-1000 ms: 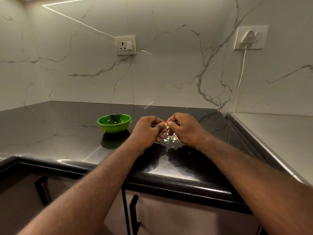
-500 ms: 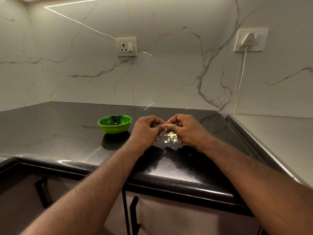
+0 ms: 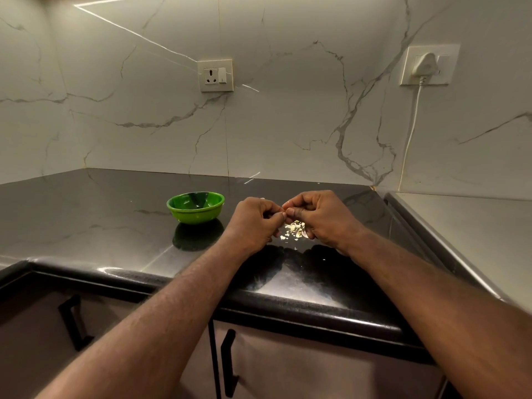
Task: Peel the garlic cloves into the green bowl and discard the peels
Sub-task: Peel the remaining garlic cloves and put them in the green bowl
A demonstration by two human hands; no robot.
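Your left hand (image 3: pixel 253 221) and right hand (image 3: pixel 321 217) pinch a clove (seemingly; mostly hidden), bowl (image 3: pixel 198 218) nearest your left.

On the tabletop (image 3: pixel 86 220) the bowl (image 3: pixel 195 207) stands just left of the left hand (image 3: pixel 253 223), which meets the right hand (image 3: pixel 322 217) above scattered peels (image 3: pixel 293 230).

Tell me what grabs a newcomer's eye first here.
The left hand and right hand meet mid-counter, pinching a barely visible clove between their fingertips. Pale peels lie scattered on the black countertop just beneath them. A bright green bowl sits to their left.
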